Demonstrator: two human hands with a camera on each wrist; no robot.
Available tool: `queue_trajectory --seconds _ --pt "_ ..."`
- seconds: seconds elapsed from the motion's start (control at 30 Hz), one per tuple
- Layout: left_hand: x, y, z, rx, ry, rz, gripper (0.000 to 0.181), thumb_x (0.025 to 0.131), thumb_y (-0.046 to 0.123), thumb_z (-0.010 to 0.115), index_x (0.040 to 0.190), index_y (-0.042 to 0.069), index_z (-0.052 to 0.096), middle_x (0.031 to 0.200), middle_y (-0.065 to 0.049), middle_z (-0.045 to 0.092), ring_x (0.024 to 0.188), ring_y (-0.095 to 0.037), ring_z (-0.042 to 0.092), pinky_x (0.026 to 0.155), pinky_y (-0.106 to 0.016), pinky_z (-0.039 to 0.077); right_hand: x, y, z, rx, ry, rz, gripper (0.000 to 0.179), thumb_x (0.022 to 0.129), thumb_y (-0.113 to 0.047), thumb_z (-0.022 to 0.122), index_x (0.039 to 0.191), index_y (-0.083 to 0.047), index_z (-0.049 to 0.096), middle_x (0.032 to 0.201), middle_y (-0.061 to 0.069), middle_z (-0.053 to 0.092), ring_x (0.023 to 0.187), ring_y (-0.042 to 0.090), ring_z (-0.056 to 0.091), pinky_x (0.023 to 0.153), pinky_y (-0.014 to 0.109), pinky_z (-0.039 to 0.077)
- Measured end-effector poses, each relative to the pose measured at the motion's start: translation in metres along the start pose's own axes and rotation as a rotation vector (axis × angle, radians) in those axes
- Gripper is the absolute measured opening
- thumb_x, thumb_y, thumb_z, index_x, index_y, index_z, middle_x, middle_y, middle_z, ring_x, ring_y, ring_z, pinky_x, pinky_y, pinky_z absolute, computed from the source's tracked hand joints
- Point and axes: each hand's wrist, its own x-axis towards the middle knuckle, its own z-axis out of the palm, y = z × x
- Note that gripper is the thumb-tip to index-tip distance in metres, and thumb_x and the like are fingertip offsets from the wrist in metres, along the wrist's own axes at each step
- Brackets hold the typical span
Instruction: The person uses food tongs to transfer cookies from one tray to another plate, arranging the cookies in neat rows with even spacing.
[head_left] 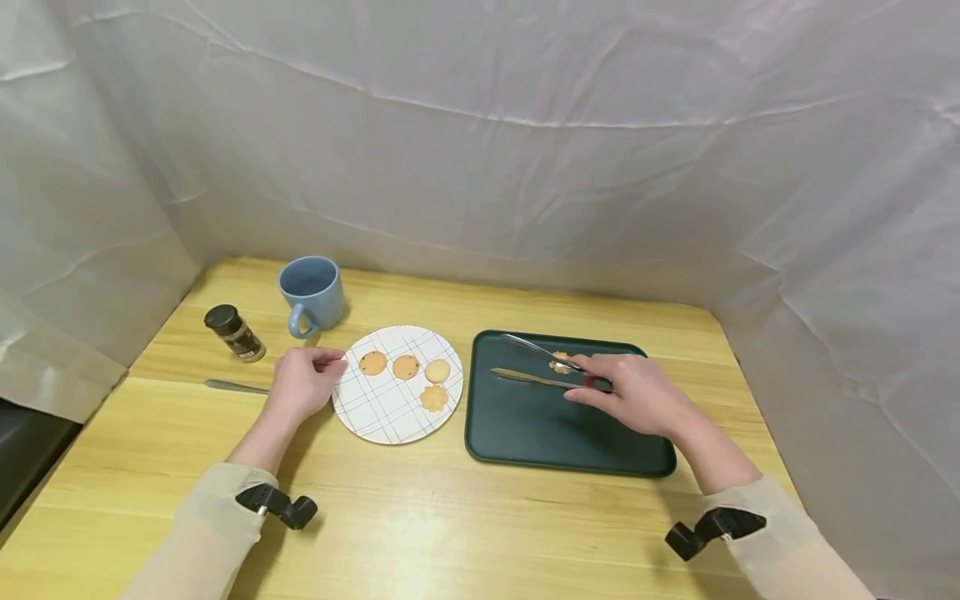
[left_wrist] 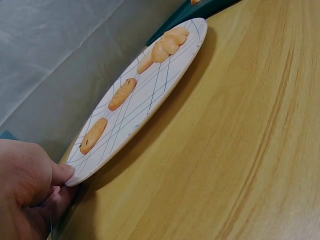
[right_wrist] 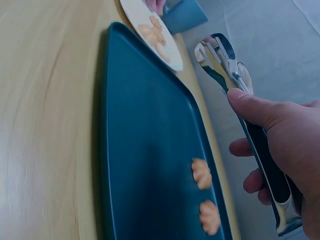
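My left hand (head_left: pixel 302 382) pinches the left rim of a round white plate (head_left: pixel 386 418) with crossing lines. On it lie two speckled cookies (head_left: pixel 372 362), a plain round cookie (head_left: pixel 437 371) and a flower-shaped cookie (head_left: pixel 433 397). Over the dark green tray (head_left: pixel 517 437), my right hand (head_left: pixel 637 392) grips a pair of metal tongs (head_left: pixel 534 379), thumb on one arm and fingers on the other. The tong arms stand apart, with nothing between their tips in the right wrist view. Two flower-shaped cookies (right_wrist: pixel 201 174) rest in the tray there; in the head view, tongs and hand partly cover that area.
Behind the left hand stands a blue mug (head_left: pixel 311 293). A small black-capped spice jar (head_left: pixel 236 335) is left of it. A slim metal utensil (head_left: pixel 234 387) lies partly behind the left wrist. Pale cloth (head_left: pixel 480 183) hangs around the back and sides of the wooden table (head_left: pixel 420 517).
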Motion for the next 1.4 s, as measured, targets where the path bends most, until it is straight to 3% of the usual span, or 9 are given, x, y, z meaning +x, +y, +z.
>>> queue_trajectory --seconds 0.23,0.5,0.57,0.67,0.8,1.07,1.4 --pt "0.000 -0.003 0.000 0.002 0.006 0.003 0.026 0.102 0.016 0.068 0.118 -0.001 0.078 0.105 -0.017 0.078 0.098 -0.032 0.069 0.086 -0.045 0.051 -0.017 0.024 -0.006 -0.009 0.002 0.041 0.059 0.099 -0.050 0.073 0.142 -0.011 0.068 0.090 -0.015 0.067 0.061 0.004 0.048 0.060 0.030 0.042" --pt "0.000 -0.006 0.000 -0.001 0.009 -0.006 0.026 0.102 0.016 0.069 0.118 -0.001 0.078 0.105 -0.017 0.077 0.098 -0.033 0.068 0.087 -0.045 0.050 -0.031 0.048 -0.004 -0.036 -0.010 0.095 0.061 0.099 -0.053 0.070 0.140 -0.008 0.069 0.074 -0.015 0.058 0.061 0.007 0.048 0.067 0.036 0.045" --pt "0.000 -0.006 0.000 0.002 0.010 -0.011 0.026 0.102 0.017 0.069 0.118 -0.001 0.078 0.104 -0.017 0.077 0.098 -0.033 0.068 0.087 -0.045 0.050 -0.033 0.053 -0.002 -0.047 -0.004 0.111 0.062 0.099 -0.054 0.070 0.140 -0.008 0.069 0.077 -0.012 0.062 0.065 0.008 0.051 0.070 0.039 0.048" --pt "-0.001 -0.006 0.001 0.006 0.009 -0.014 0.025 0.102 0.017 0.069 0.118 -0.001 0.078 0.104 -0.017 0.077 0.098 -0.032 0.068 0.086 -0.044 0.049 -0.035 0.060 0.001 -0.058 0.001 0.139 0.064 0.098 -0.056 0.071 0.140 -0.008 0.069 0.095 -0.002 0.074 0.070 0.009 0.055 0.073 0.043 0.050" --pt "-0.001 -0.005 0.001 0.005 0.008 -0.014 0.025 0.102 0.016 0.069 0.118 -0.001 0.078 0.104 -0.017 0.077 0.098 -0.032 0.068 0.085 -0.044 0.049 -0.036 0.068 0.005 -0.067 -0.001 0.178 0.066 0.098 -0.057 0.070 0.141 -0.007 0.069 0.119 0.014 0.075 0.072 0.012 0.058 0.074 0.044 0.050" --pt "-0.001 -0.004 0.001 0.003 0.006 -0.009 0.026 0.102 0.016 0.068 0.118 -0.001 0.078 0.104 -0.017 0.077 0.097 -0.032 0.067 0.085 -0.043 0.049 -0.037 0.076 0.010 -0.078 -0.012 0.211 0.068 0.099 -0.059 0.068 0.142 -0.006 0.068 0.131 0.022 0.070 0.103 0.034 0.071 0.085 0.058 0.055" --pt "0.001 -0.002 0.002 -0.002 0.004 -0.007 0.025 0.102 0.016 0.068 0.118 -0.001 0.078 0.103 -0.016 0.077 0.096 -0.031 0.067 0.084 -0.042 0.049 -0.037 0.077 0.012 -0.049 -0.022 0.193 0.065 0.102 -0.054 0.066 0.141 -0.003 0.067 0.132 0.023 0.069 0.115 0.041 0.068 0.091 0.061 0.053"
